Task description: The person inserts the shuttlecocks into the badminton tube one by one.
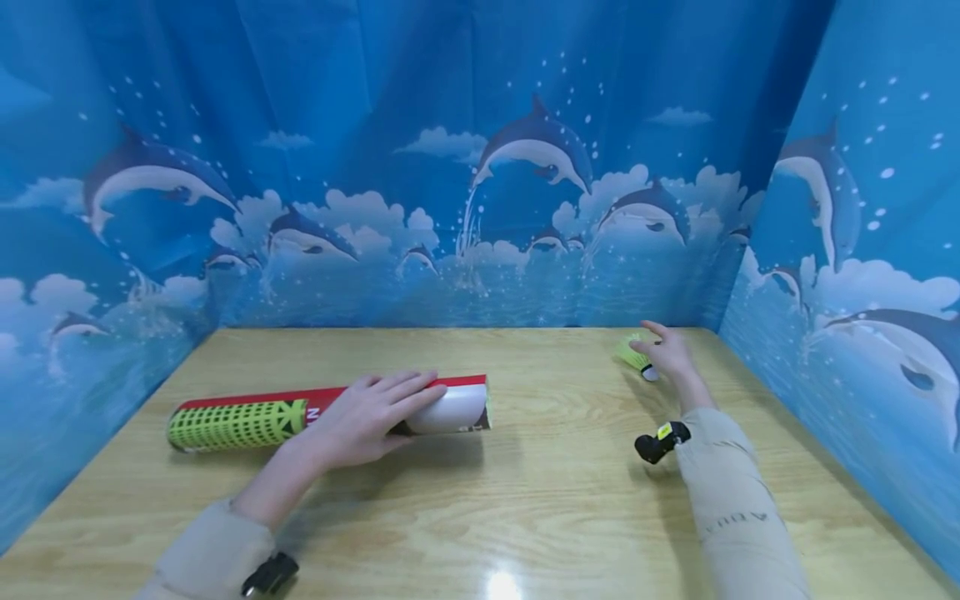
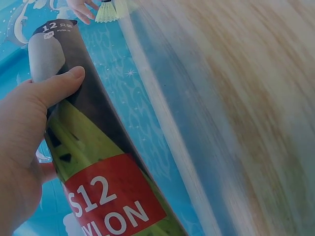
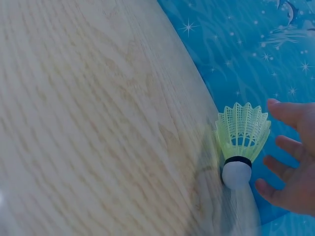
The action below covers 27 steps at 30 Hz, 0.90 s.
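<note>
A shuttlecock tube (image 1: 238,423), red, yellow-green and white, lies lengthwise at the left of the table. My left hand (image 1: 363,421) grips it from above near its right part. In the left wrist view the thumb lies along the dark side of the tube (image 2: 93,130), which bears the print "S12" and "NYLON". Towards the far right, my right hand (image 1: 670,357) is beside a yellow-green shuttlecock (image 1: 628,352) with a white base and black band. The right wrist view shows spread fingers of the right hand (image 3: 298,157) close to the shuttlecock (image 3: 243,132), not gripping it.
The wooden table (image 1: 555,492) ends at a blue dolphin-print curtain (image 1: 420,283) along the back, with more curtain on both sides. A small black wrist camera (image 1: 662,442) is at the right sleeve, another black device (image 1: 270,573) at the left sleeve.
</note>
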Tool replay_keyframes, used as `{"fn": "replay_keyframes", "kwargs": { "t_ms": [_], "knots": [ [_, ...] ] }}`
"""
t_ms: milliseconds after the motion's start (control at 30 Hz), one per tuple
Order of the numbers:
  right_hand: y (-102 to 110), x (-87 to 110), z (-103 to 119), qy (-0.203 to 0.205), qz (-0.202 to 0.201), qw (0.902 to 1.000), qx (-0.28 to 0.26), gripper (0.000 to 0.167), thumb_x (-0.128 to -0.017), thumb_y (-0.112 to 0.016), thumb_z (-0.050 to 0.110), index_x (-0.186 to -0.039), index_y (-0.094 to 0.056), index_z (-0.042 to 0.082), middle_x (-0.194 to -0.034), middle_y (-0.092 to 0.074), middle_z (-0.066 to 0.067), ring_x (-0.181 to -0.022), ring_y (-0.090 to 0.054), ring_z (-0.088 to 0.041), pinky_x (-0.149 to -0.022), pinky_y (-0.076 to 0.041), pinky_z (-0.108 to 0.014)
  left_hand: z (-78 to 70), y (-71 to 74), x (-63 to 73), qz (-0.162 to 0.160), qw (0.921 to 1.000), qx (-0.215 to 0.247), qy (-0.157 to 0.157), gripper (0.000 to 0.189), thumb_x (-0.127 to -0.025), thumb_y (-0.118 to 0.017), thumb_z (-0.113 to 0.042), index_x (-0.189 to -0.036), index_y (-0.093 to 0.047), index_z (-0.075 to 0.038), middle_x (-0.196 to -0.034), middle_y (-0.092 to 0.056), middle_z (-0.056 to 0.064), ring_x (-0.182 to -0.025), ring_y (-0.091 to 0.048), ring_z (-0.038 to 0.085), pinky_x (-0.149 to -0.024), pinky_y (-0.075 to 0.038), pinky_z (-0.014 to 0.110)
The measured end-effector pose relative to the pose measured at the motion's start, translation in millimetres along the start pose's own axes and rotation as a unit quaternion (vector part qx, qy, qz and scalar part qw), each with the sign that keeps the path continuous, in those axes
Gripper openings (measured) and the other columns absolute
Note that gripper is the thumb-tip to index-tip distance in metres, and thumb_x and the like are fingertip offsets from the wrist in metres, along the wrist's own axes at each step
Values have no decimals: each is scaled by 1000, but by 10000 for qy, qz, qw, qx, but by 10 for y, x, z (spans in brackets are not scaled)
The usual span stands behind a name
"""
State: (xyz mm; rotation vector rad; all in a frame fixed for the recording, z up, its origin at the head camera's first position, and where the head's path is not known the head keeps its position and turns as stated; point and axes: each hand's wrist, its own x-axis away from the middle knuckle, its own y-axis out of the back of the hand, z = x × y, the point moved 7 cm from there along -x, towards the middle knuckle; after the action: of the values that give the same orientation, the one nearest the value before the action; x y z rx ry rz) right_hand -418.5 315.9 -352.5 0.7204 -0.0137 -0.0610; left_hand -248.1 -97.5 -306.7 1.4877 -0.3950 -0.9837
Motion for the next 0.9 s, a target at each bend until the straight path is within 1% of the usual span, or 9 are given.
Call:
{"fn": "replay_keyframes", "kwargs": {
  "t_ms": [67, 233, 367, 533, 567, 633, 767, 800, 900],
  "knots": [
    [-16, -17, -8, -17, 100, 9999, 85, 64, -96, -51, 30, -148, -21, 7, -149, -14, -28, -130, -23, -47, -99, -31, -58, -2, -4, 3, 1, 10000, -6, -3, 83, -74, -79, -31, -144, -36, -21, -143, -41, 6, -127, -42, 24, -90, -44, 52],
    [-44, -43, -43, 46, 200, 9995, 252, 60, -96, -50, 20, -147, -22, 3, -149, -13, -28, -129, -21, -50, -100, -27, -59, -8, -5, 0, -46, 10000, -37, -45, 83, -73, -79, -31, -144, -36, -21, -143, -41, 5, -126, -43, 24, -89, -44, 51],
    [-80, -48, -80, 93, 313, 9988, 369, 57, -96, -49, 17, -145, -24, 0, -148, -14, -29, -129, -21, -50, -100, -28, -59, -15, -9, -2, -68, 9999, -41, -80, 82, -73, -79, -31, -143, -37, -20, -143, -41, 5, -126, -43, 24, -89, -44, 51],
    [-99, -44, -68, 195, 258, 9986, 418, 54, -95, -49, 12, -142, -27, -4, -146, -19, -30, -130, -20, -49, -100, -27, -59, -13, -17, 1, -53, 9999, -46, -75, 82, -73, -79, -31, -143, -37, -20, -143, -40, 5, -126, -43, 24, -89, -44, 51],
    [-97, -42, -62, 208, 211, 9986, 431, 54, -95, -49, 11, -142, -28, -5, -145, -20, -31, -130, -22, -48, -100, -28, -58, -12, -16, 1, -56, 9999, -45, -70, 82, -73, -79, -31, -143, -37, -20, -143, -40, 6, -126, -43, 24, -89, -44, 51],
    [-86, -39, -58, 199, 103, 9986, 469, 53, -94, -50, 9, -140, -30, -7, -144, -23, -31, -124, -31, -47, -96, -34, -55, -7, -12, 1, -57, 10000, -54, -55, 83, -73, -79, -31, -143, -37, -20, -143, -40, 5, -126, -43, 24, -89, -44, 51],
    [-74, -26, -67, 95, -4, 9990, 436, 52, -93, -50, 8, -139, -31, -9, -140, -27, -34, -111, -44, -44, -83, -45, -46, -1, -1, 2, -55, 10000, -53, -30, 83, -73, -79, -31, -143, -37, -20, -144, -40, 5, -126, -43, 24, -89, -44, 51],
    [-74, -21, -73, 60, 9, 9992, 406, 52, -94, -50, 9, -139, -31, -9, -139, -28, -34, -110, -45, -44, -81, -47, -45, -1, 0, 3, -46, 10000, -52, -27, 83, -73, -79, -31, -143, -37, -20, -144, -40, 5, -127, -43, 24, -90, -44, 51],
    [-76, -8, -97, -71, 85, 9995, 303, 53, -94, -51, 13, -138, -32, -9, -137, -30, -35, -114, -43, -44, -81, -48, -45, 0, 0, 9, -20, 10000, -44, -17, 82, -73, -79, -31, -143, -37, -20, -144, -40, 5, -127, -42, 24, -90, -44, 51]
  ]
}}
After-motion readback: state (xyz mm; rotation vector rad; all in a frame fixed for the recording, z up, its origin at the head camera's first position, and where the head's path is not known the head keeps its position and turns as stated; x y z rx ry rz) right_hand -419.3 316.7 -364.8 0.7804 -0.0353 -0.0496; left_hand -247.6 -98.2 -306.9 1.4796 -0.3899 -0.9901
